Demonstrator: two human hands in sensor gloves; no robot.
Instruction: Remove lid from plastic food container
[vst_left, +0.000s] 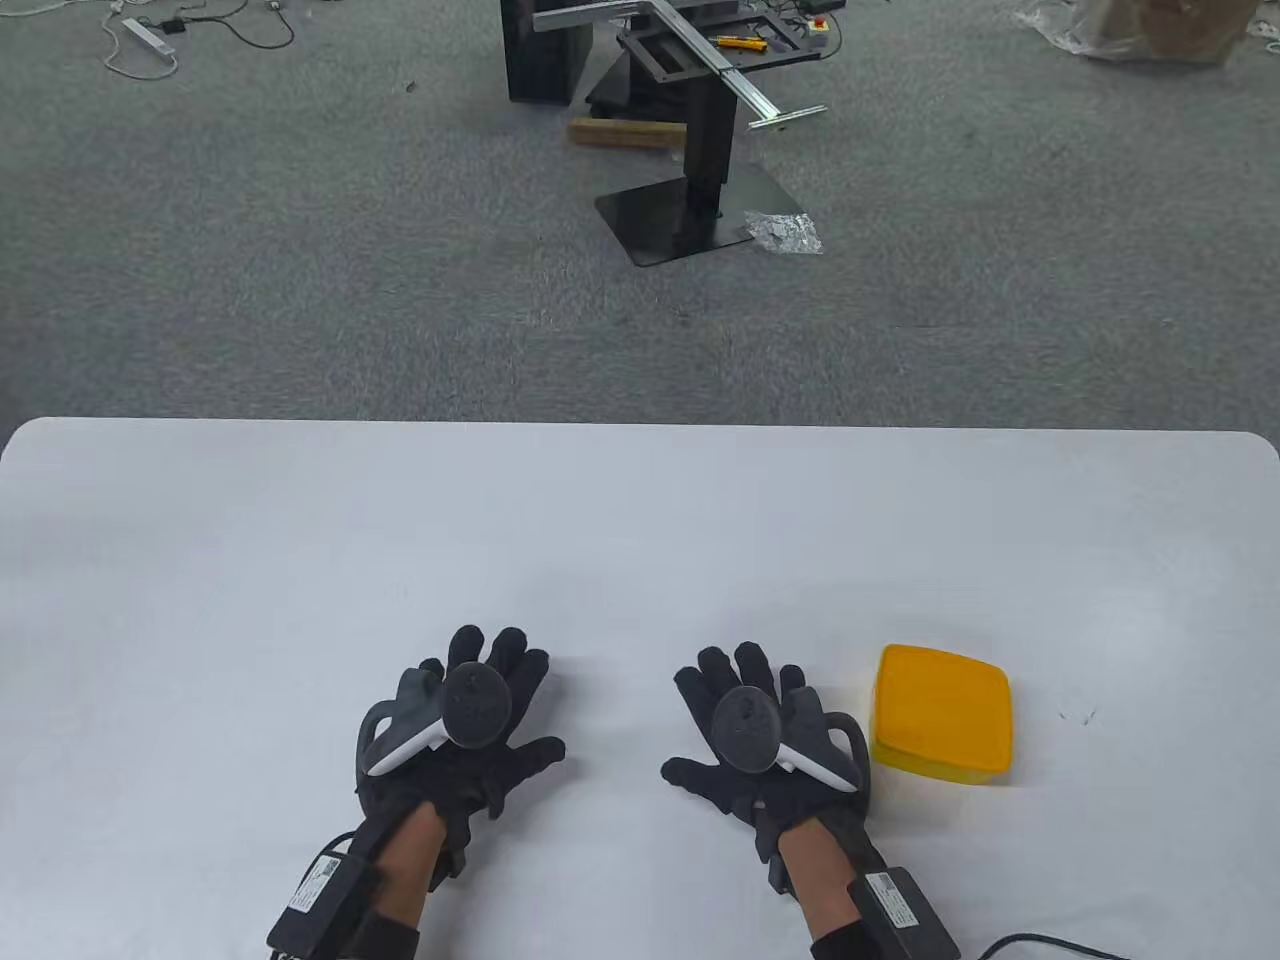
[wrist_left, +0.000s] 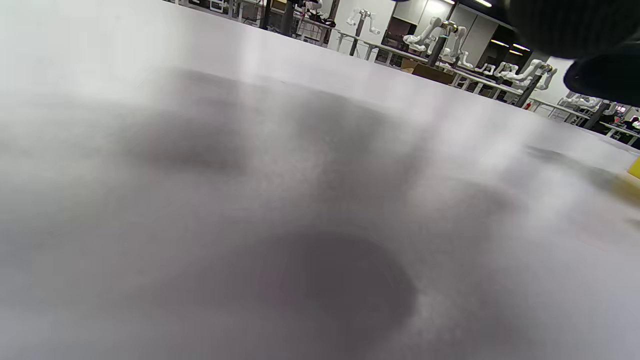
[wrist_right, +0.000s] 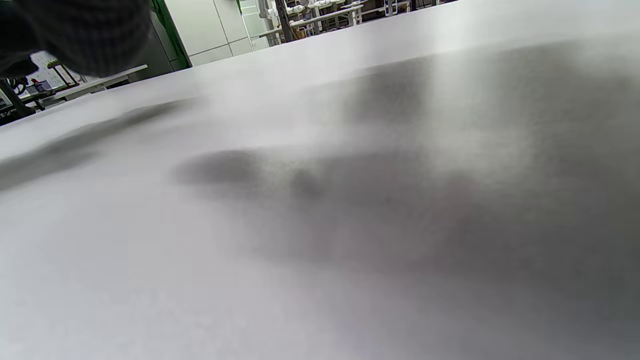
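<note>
Left hand (vst_left: 470, 725) and right hand (vst_left: 765, 740) flat on white table (vst_left: 640, 540), fingers spread, holding nothing; yellow-lidded container (vst_left: 942, 714) just beside right hand, lid on.

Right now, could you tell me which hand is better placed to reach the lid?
The right hand: it lies flat right beside the container's yellow lid, while the left hand is farther away.

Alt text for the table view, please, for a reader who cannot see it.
Two black-gloved hands, left hand and right hand, lie spread and empty on a white table. A yellow-lidded plastic food container sits closed just right of the right hand, untouched.
</note>
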